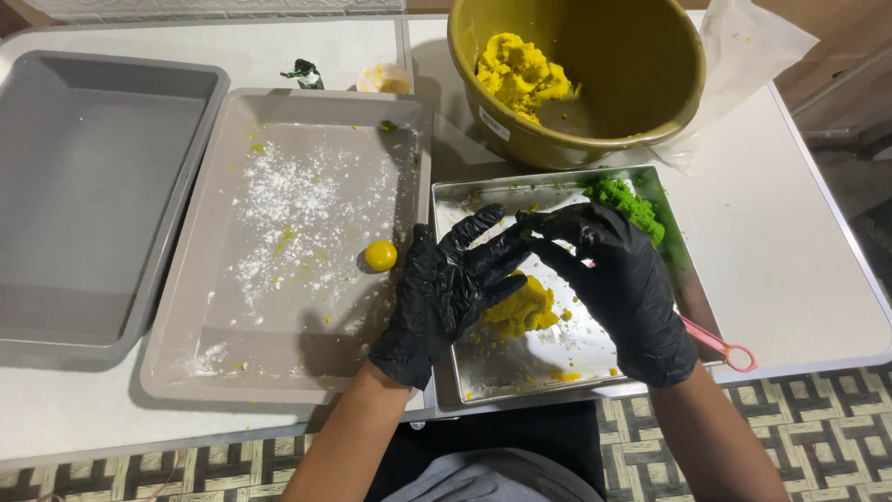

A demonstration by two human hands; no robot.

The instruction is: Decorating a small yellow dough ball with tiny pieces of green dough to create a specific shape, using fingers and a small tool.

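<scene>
— How much room do we have?

— Our hands are over the metal tray (688, 279), close to the desk (790, 232) edge. The beige tray (279, 372) beside it has open floor.

— What are our hands doing?

— Our left hand (446, 288) is spread flat. Our right hand (618, 279) pinches its fingertips at the left fingers; we cannot tell what's between them. The yellow dough (522, 311) lies just under both.

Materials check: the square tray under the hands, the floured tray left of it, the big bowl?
Square tray: likely steel, shiny and reflective. Floured tray: looks like matte beige plastic, with rounded moulded corners. Bowl: probably olive plastic, smooth with a dull sheen.
</scene>
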